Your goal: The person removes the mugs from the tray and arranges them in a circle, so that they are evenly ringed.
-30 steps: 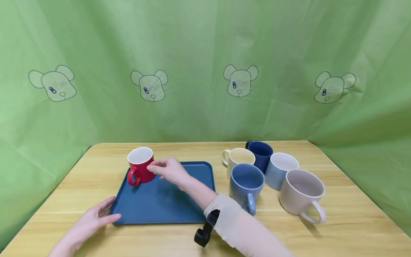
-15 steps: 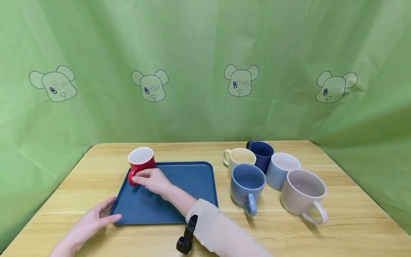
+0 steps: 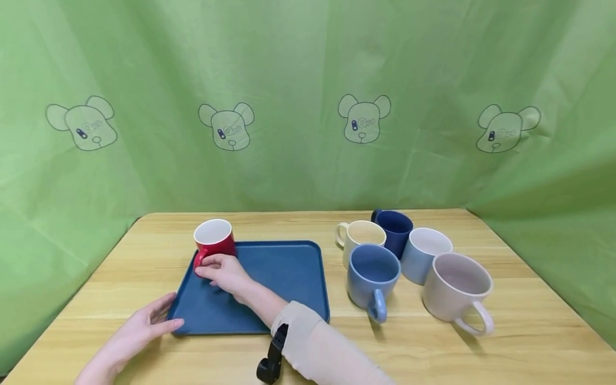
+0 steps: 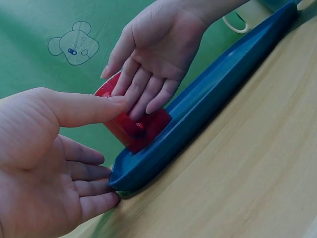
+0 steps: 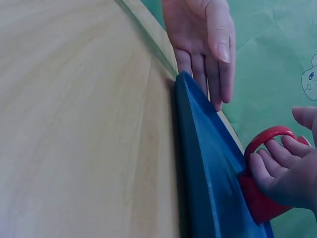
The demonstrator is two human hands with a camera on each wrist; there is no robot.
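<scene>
A red mug [image 3: 216,241] with a white inside stands upright at the far left corner of the blue tray [image 3: 284,278]. My right hand [image 3: 226,274] has its fingers and thumb at the mug's handle, holding it. From the right wrist view, the handle [image 5: 270,133] loops over the fingers of that hand [image 5: 292,171]. At the tray's near left corner rests my left hand [image 3: 139,327], fingers straight along the outer side. Its thumb stays raised off the tray, as the right wrist view shows.
Right of the tray, several mugs stand close together: cream [image 3: 364,238], dark blue [image 3: 395,230], pale blue [image 3: 425,254], medium blue [image 3: 372,278] and pinkish grey [image 3: 457,286]. A green curtain [image 3: 289,176] hangs behind the wooden table [image 3: 409,353].
My right hand has moved left from the mug's right side to its handle and now holds it. The left hand has stayed at the tray corner.
</scene>
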